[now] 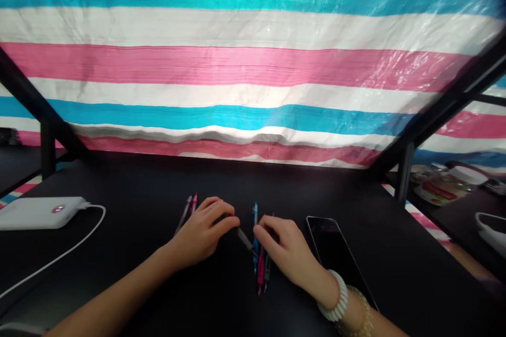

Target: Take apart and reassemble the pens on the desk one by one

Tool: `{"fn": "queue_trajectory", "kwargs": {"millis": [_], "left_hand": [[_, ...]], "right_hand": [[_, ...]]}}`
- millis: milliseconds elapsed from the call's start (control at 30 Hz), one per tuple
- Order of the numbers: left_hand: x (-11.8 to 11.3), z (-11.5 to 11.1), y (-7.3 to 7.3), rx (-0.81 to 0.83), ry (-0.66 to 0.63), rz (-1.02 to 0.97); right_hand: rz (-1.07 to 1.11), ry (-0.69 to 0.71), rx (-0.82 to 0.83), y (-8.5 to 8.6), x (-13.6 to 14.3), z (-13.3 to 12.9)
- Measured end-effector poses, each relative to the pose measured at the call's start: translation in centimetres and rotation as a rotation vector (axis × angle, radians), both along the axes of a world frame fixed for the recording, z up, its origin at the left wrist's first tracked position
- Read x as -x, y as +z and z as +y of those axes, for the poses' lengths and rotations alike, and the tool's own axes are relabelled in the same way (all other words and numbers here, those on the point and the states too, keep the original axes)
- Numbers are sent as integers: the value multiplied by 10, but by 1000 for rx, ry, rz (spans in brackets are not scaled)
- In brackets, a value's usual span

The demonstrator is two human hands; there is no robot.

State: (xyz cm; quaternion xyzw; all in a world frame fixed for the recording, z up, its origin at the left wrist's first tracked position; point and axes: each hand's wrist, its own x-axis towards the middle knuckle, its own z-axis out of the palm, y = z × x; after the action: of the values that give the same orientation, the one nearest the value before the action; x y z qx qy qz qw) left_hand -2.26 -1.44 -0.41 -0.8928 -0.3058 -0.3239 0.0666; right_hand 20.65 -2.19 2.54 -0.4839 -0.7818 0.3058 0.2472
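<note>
My left hand is closed on the end of a grey pen, which slants down to the right. Under and behind that hand, a pink pen and a clear-barrelled pen lie on the black table. My right hand has its fingers curled over a small group of pens: a blue pen, a pink pen and a dark grey pen. Its fingertips are partly hidden, and the thumb is beside the blue pen.
A black phone lies right of my right hand. At the left, a white power bank trails a white cable. Black frame bars and a striped sheet stand behind the table. A jar is farther right.
</note>
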Motion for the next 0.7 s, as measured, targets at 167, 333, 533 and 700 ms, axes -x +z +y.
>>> {"fn": "queue_trajectory", "kwargs": {"millis": [167,333,533,700], "left_hand": [[-3,-6,5,-171,23,16],[-6,-8,9,-237,84,97],[-17,-10,6,-131,186,131],[-21,-14,6,-21,189,83]], "right_hand": [[98,252,132,5,-2,-1],[-164,221,-65,-2,-2,-1],[-485,170,-279,-5,2,2],[-585,165,-409,-6,5,2]]}}
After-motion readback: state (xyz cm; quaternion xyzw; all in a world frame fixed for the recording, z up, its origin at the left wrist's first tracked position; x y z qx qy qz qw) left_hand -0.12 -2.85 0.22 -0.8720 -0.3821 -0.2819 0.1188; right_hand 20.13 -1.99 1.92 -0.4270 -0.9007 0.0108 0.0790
